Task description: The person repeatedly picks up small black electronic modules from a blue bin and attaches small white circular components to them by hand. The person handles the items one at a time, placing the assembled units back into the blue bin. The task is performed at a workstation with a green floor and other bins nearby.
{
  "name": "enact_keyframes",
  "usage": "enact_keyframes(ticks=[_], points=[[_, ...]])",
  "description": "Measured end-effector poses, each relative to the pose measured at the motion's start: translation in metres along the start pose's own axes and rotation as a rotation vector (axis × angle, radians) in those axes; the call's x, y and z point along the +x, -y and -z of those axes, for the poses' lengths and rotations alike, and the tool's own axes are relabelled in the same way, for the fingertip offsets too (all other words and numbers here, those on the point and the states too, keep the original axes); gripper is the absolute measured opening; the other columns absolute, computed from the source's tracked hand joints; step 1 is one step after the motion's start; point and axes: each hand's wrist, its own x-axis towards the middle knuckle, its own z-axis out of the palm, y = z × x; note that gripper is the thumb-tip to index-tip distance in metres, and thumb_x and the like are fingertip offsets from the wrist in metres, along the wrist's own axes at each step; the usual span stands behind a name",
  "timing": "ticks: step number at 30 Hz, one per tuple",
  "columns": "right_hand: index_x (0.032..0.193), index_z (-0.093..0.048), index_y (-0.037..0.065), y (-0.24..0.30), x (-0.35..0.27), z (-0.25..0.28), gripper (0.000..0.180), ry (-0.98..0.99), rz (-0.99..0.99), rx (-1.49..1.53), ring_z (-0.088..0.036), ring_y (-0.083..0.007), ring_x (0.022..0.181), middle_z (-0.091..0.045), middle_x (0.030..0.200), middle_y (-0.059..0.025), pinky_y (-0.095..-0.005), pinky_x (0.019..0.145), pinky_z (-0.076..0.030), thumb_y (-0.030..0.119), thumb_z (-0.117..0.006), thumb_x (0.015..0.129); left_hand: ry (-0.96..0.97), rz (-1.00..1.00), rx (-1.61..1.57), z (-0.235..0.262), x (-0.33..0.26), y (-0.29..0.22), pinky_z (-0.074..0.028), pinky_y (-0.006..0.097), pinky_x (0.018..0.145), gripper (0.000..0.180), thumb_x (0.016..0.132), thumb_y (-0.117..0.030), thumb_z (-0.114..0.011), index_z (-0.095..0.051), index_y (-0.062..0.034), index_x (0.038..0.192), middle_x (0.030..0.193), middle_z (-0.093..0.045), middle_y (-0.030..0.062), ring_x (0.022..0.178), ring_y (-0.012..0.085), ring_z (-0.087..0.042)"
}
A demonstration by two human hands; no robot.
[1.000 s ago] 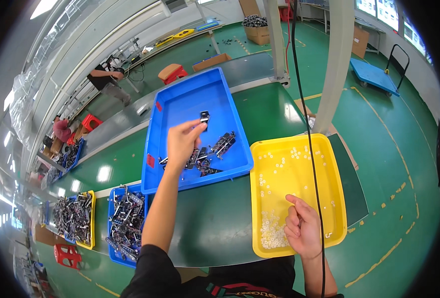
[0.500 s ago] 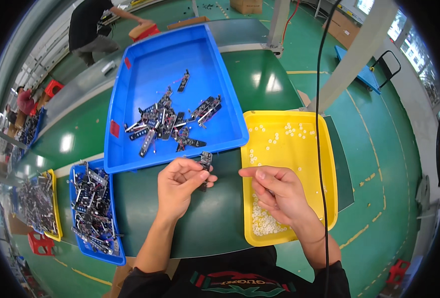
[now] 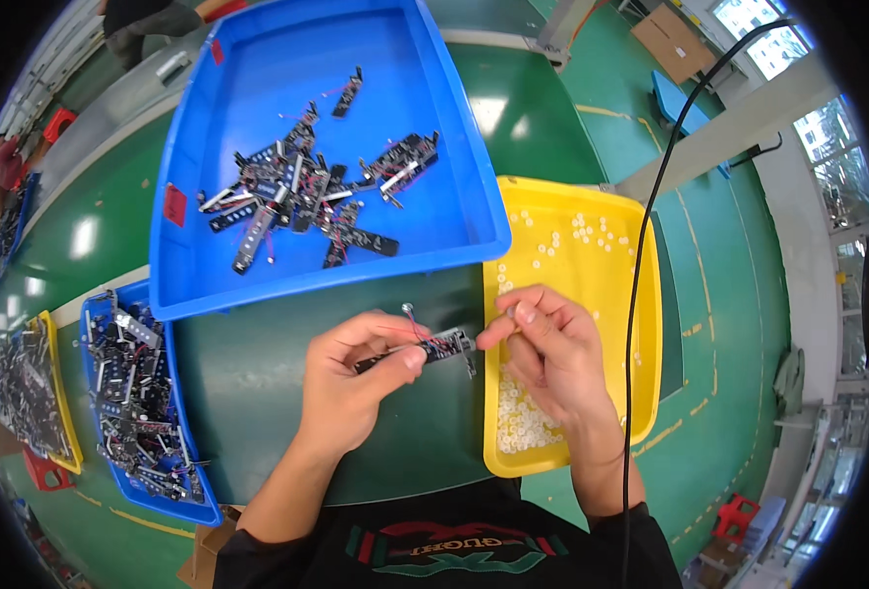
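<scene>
My left hand (image 3: 348, 378) grips a small dark circuit strip (image 3: 433, 348) with thin red wires, held over the green table just below the big blue tray (image 3: 454, 147). My right hand (image 3: 549, 355) pinches at the strip's right end with thumb and forefinger; whether a small white piece sits between those fingers I cannot tell. Both hands meet at the left rim of the yellow tray (image 3: 641, 294), which holds many tiny white round parts (image 3: 523, 422). The blue tray holds a loose pile of similar dark strips (image 3: 307, 191).
A smaller blue tray (image 3: 194, 491) full of dark parts lies at my left, with a yellow bin (image 3: 61, 432) beyond it. A black cable (image 3: 641, 275) hangs down across the yellow tray. Other people work at the far upper left.
My head has tilted closer over the hands. The left hand carried a strip from the blue tray down to the table front; the right hand came out of the yellow tray and met its end.
</scene>
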Motion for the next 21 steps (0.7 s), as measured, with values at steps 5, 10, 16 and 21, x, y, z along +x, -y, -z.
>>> enact_keyframes(ticks=[5, 10, 16, 21], points=[[0.098, -0.06, -0.003, 0.004, 0.001, 0.015, 0.015, -0.062, 0.063, -0.04, -0.03, -0.0014, 0.041, -0.064, 0.081, -0.0103, -0.0179, 0.039, -0.023, 0.007, -0.055, 0.087, -0.03, 0.012, -0.051, -0.004, 0.006, -0.003, -0.053, 0.029, 0.07, 0.017, 0.08, 0.002, -0.061, -0.061, 0.0023, 0.097, 0.096, -0.061, 0.0121, 0.083, 0.016, -0.06], [0.099, -0.062, -0.003, 0.004, 0.001, 0.008, 0.017, -0.024, 0.006, -0.186, -0.044, -0.0044, 0.051, -0.064, 0.082, -0.0092, -0.0176, 0.047, -0.034, -0.003, -0.059, 0.082, 0.039, 0.106, -0.091, -0.001, 0.008, 0.005, -0.054, 0.029, 0.066, 0.018, 0.08, 0.001, -0.061, -0.061, 0.0015, 0.098, 0.096, -0.063, 0.0139, 0.087, 0.0166, -0.06], [0.093, -0.063, -0.003, -0.009, 0.004, 0.011, 0.018, 0.142, 0.244, -0.323, -0.057, -0.0098, 0.072, -0.062, 0.09, -0.0103, -0.0207, 0.064, -0.045, -0.01, -0.061, 0.077, -0.006, 0.133, 0.102, -0.005, 0.005, 0.004, -0.051, 0.024, 0.058, 0.017, 0.08, 0.0, -0.063, -0.062, 0.0016, 0.097, 0.092, -0.065, 0.0122, 0.08, 0.0143, -0.062], [0.092, -0.064, -0.003, -0.013, 0.0, 0.009, 0.017, 0.156, 0.225, -0.416, -0.057, -0.0106, 0.077, -0.06, 0.092, -0.0101, -0.0199, 0.066, -0.045, -0.011, -0.062, 0.077, -0.037, 0.125, 0.278, -0.013, 0.002, 0.001, -0.049, 0.021, 0.056, 0.008, 0.08, 0.0, -0.064, -0.066, 0.0022, 0.087, 0.085, -0.066, 0.0103, 0.071, 0.0125, -0.062]])
